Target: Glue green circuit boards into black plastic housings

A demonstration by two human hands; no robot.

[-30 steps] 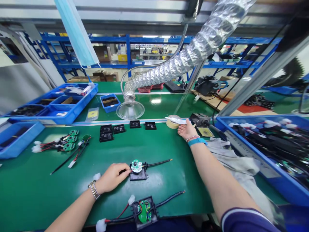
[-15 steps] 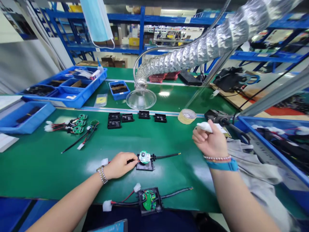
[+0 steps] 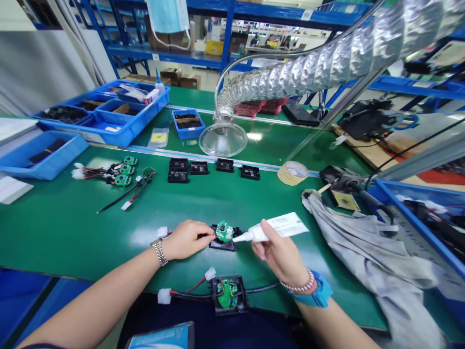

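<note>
My right hand (image 3: 278,249) is closed round a white squeeze tube (image 3: 283,227). The tube's pointed nozzle reaches left to the edge of a small green circuit board (image 3: 224,231); whether it touches cannot be made out. That board sits tilted in a black plastic case (image 3: 224,246). My left hand (image 3: 189,239) pinches the wires at the board's left side, with a white connector (image 3: 162,232) showing behind the wrist. Nearer to me, at the bench edge, lies a second black case (image 3: 229,295) with a green board, a black cable and white connectors.
Several empty black cases (image 3: 225,165) line the bench behind. Wired boards (image 3: 123,172) lie at left, near blue bins (image 3: 123,135). An extraction hood (image 3: 223,140) hangs at centre. A tape roll (image 3: 292,172), a grey cloth (image 3: 348,242) and a blue crate (image 3: 417,242) occupy the right.
My right hand has come down and left from beside the tape roll, bringing the white tube's nozzle to the board. My left hand still holds the wires. The view has shifted slightly.
</note>
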